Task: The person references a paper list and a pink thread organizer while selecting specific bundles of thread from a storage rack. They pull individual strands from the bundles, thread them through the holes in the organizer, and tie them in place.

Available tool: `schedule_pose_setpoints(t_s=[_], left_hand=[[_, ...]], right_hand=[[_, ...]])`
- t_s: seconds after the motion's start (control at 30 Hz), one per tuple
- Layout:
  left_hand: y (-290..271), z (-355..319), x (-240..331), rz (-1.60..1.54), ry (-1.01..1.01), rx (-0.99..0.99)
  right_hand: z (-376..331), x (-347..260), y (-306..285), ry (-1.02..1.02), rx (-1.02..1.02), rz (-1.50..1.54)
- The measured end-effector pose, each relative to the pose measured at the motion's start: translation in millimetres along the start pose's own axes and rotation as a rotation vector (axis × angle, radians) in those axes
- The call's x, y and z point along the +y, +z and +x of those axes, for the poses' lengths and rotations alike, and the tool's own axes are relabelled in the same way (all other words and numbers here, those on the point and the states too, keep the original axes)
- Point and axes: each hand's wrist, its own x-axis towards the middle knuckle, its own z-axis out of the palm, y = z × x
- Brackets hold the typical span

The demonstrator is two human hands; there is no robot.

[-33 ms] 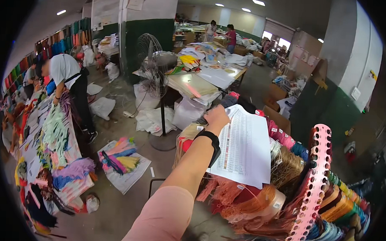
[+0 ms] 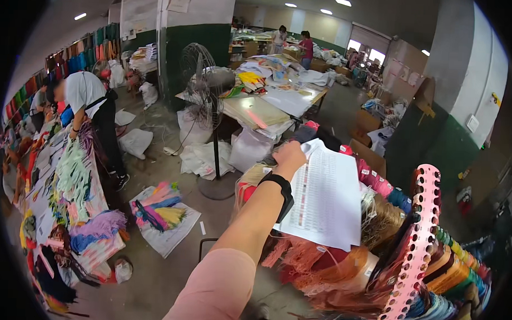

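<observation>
"Head view: how does the left hand [image 2: 290, 155] stand?"

"Fingers curled in, pinching the printed sheets [image 2: 329, 202] by their upper left corner (a dark watch [image 2: 284, 196] circles that wrist)."

"Where are the sheets?"

"Spread over bundles of coloured thread, with orange thread [image 2: 304, 268] showing below their lower edge. Off to their right stands a tilted pink strip [image 2: 413, 253], holes along its edges."

"And the right hand?"

"Out of view; I cannot tell how its fingers are."

"Anything leftward?"

"A standing fan [image 2: 216, 150], beyond the forearm."
</observation>
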Motion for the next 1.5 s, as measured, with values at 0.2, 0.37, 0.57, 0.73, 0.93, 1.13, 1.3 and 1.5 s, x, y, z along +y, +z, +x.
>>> schedule_pose_setpoints(t_s=[0.2, 0.37, 0.57, 0.73, 0.93, 1.13, 1.3, 1.5], left_hand=[[-36.7, -41.7, -65.9, -0.641, 0.368, 0.252], [-146.3, -182.7, -234.2, -0.919, -0.032, 0.602], [-163.7, -463.3, -431.7, -0.459, -0.552, 1.293], [-162.5, -652.5, -457.4, -0.737, -0.685, 1.691], [-227.6, -759.3, -448.4, -0.811, -0.575, 1.898], [-291.9, -804.2, -473.2, -0.989, -0.515, 1.961], [-342.3, -830.1, -517.0, -0.998, -0.477, 2.034], [-411.9, -870.0, -580.1, -0.964, -0.542, 2.184]], right_hand=[[33.8, 49.6, 3.3, 0.279, -0.484, 0.01], [32.2, 110.7, 61.1, 0.501, -0.902, -0.045], [-22.2, 180.8, 149.3, 0.78, -1.488, -0.047], [-136.8, 232.6, 243.9, 0.841, -1.751, 0.006], [-336.7, 255.7, 357.0, 0.902, -1.825, 0.099], [-512.1, 265.0, 423.8, 0.939, -2.077, 0.174], [-654.7, 273.4, 466.0, 1.1, -2.211, 0.157], [-828.8, 261.6, 509.0, 1.434, -2.402, 0.314]])
